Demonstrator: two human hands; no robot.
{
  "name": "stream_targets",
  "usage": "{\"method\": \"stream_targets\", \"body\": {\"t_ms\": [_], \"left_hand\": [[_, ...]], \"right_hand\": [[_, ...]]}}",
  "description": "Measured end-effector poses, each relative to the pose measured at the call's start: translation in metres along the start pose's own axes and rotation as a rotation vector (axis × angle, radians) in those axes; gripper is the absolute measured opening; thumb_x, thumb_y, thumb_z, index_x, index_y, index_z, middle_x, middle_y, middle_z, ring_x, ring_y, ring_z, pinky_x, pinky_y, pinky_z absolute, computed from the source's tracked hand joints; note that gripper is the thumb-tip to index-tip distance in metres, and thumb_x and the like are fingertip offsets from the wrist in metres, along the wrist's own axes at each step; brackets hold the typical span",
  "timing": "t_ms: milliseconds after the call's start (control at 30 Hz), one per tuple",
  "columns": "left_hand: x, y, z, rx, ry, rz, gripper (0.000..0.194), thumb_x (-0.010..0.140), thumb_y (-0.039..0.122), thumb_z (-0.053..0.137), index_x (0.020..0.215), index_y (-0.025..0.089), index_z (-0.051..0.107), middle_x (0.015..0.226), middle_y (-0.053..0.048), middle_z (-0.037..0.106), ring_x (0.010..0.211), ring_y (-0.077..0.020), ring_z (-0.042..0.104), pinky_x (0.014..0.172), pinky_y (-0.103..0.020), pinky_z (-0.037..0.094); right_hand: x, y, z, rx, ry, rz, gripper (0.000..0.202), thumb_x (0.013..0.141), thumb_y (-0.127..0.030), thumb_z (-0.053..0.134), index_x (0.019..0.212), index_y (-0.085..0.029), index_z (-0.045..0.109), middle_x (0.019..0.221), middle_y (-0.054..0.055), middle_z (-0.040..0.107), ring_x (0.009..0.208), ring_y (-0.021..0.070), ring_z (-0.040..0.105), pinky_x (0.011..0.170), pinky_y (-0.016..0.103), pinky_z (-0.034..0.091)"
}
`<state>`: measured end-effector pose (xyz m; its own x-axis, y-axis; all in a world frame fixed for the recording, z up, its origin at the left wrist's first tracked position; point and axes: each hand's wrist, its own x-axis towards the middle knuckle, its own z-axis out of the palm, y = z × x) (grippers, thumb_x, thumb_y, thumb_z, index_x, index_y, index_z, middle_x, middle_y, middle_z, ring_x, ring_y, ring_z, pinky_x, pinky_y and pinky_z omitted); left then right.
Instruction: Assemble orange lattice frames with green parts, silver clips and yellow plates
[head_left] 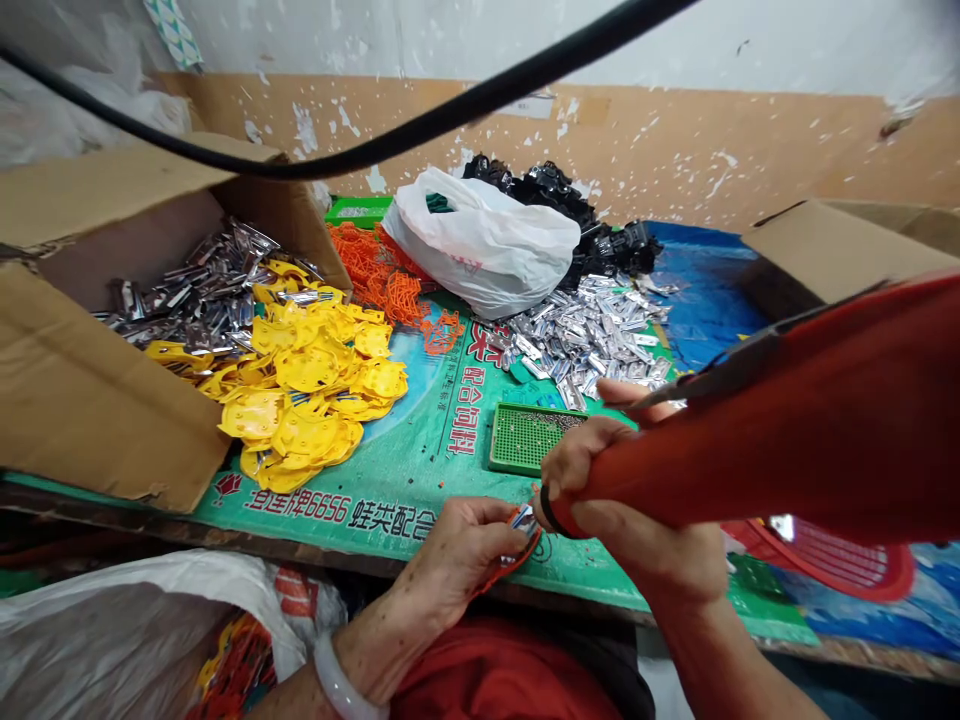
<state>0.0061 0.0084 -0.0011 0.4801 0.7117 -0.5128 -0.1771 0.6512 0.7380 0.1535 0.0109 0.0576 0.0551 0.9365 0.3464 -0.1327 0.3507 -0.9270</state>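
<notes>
My left hand (pixel 459 550) pinches an orange plastic piece with a small shiny metal plate (pixel 523 520) over the table's front edge. My right hand (pixel 637 510) is wrapped around the narrow front of a large red power screwdriver (pixel 720 430). The tool's tip points at the held piece; whether it touches is hidden by my fingers. Just beyond the hands sits a green mesh tray (pixel 517 438) with tiny screw-like metal bits. A heap of silvery metal plates (pixel 585 335) lies behind it.
At left, a cardboard box (pixel 97 390) spills metal parts and yellow plastic pieces (pixel 307 380). Orange pieces (pixel 386 285), a white plastic bag (pixel 484 240) and black parts (pixel 615 245) lie farther back. A red basket (pixel 847 560) stands right. A black cable (pixel 420 130) hangs across the view.
</notes>
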Motion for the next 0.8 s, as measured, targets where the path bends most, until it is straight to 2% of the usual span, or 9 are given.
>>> {"method": "stream_targets", "body": {"t_ms": [100,167,300,367,433,567,800], "left_hand": [[-0.003,0.007,0.0,0.055,0.044,-0.036,0.014,0.055,0.025,0.069,0.057,0.013,0.062,0.047,0.005,0.046,0.042,-0.0046,0.028,0.044,-0.025,0.012],[-0.004,0.011,0.0,0.091,0.088,-0.05,0.015,0.055,0.027,0.069,0.06,0.013,0.063,0.047,0.005,0.049,0.039,-0.0039,0.027,0.041,-0.025,0.01],[-0.006,0.014,-0.001,0.15,0.106,-0.065,0.015,0.057,0.028,0.067,0.062,0.014,0.061,0.048,0.005,0.05,0.036,-0.0029,0.027,0.039,-0.023,0.011],[-0.006,0.014,-0.003,0.172,0.092,-0.072,0.017,0.059,0.03,0.066,0.064,0.014,0.061,0.048,0.006,0.049,0.036,-0.0027,0.026,0.038,-0.022,0.012],[-0.006,0.014,-0.005,0.191,0.076,-0.062,0.02,0.061,0.033,0.066,0.065,0.014,0.061,0.048,0.006,0.048,0.036,-0.0025,0.026,0.037,-0.021,0.012],[-0.004,0.015,-0.008,0.194,0.059,-0.028,0.027,0.064,0.035,0.068,0.078,0.012,0.065,0.051,0.006,0.049,0.037,-0.0025,0.028,0.037,-0.019,0.016],[-0.004,0.014,-0.01,0.171,0.038,-0.024,0.033,0.066,0.035,0.068,0.09,0.013,0.067,0.056,0.005,0.052,0.036,-0.0025,0.029,0.036,-0.019,0.019]], "right_hand": [[0.009,-0.008,0.0,0.124,-0.005,0.004,0.069,0.067,-0.02,0.075,0.127,-0.033,0.044,0.067,-0.005,0.062,0.057,0.0164,0.058,0.055,0.034,0.052],[0.02,-0.012,-0.001,0.157,0.08,-0.014,0.064,0.064,-0.016,0.073,0.121,-0.031,0.05,0.065,-0.006,0.062,0.056,0.0162,0.059,0.051,0.032,0.05],[0.045,-0.002,-0.01,0.103,0.268,-0.101,0.033,0.059,-0.012,0.072,0.089,-0.022,0.064,0.059,-0.005,0.06,0.05,0.0139,0.057,0.047,0.029,0.049],[0.057,0.011,-0.016,0.028,0.326,-0.112,0.017,0.059,-0.013,0.073,0.073,-0.019,0.064,0.06,-0.004,0.061,0.05,0.0128,0.056,0.048,0.029,0.049],[0.067,0.025,-0.023,-0.044,0.362,-0.11,0.013,0.06,-0.016,0.075,0.064,-0.018,0.062,0.061,-0.003,0.061,0.049,0.0122,0.056,0.048,0.029,0.048],[0.079,0.045,-0.028,-0.148,0.401,-0.087,0.015,0.057,-0.021,0.077,0.062,-0.017,0.063,0.058,-0.003,0.061,0.047,0.0122,0.054,0.046,0.029,0.045],[0.078,0.056,-0.027,-0.185,0.398,-0.047,0.015,0.055,-0.022,0.077,0.059,-0.017,0.064,0.055,-0.003,0.06,0.048,0.0115,0.053,0.047,0.028,0.044]]}}
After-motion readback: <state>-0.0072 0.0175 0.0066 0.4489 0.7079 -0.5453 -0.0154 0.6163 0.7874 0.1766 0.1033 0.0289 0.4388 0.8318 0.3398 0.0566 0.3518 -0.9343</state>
